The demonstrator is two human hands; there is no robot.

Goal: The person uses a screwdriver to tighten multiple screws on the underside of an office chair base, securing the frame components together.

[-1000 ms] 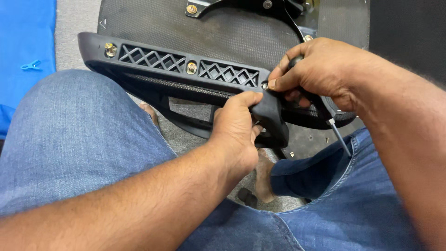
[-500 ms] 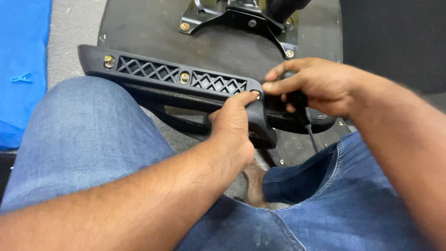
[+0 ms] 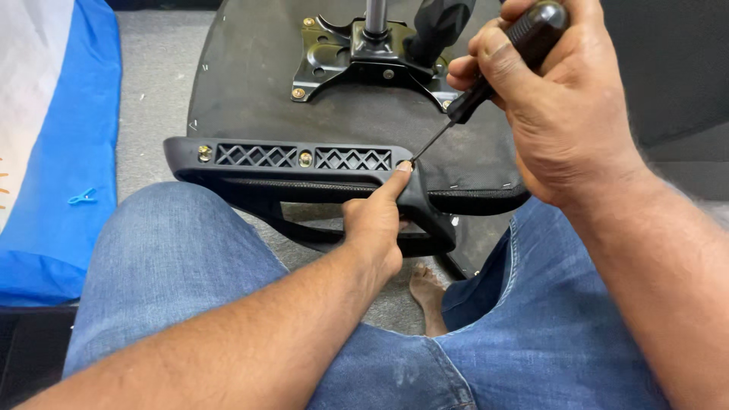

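- Screwdriver (image 3: 486, 80): the handle's top is cut off by the upper frame edge, and its middle is covered by the right hand (image 3: 554, 114). The tip is too small to tell where it sits.
- Left hand (image 3: 376, 228): its fingers are hidden behind the black armrest (image 3: 304, 163).
- Metal mounting plate (image 3: 357, 61), top centre: its column runs out of frame.
- Bare foot (image 3: 427, 292), lower centre: mostly hidden between the jeans-clad legs.
- Blue cloth (image 3: 68, 152), left: cut off by the frame edge.

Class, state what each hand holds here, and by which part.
The right hand grips a screwdriver by its black handle. The left hand holds the black chair armrest near its right end.
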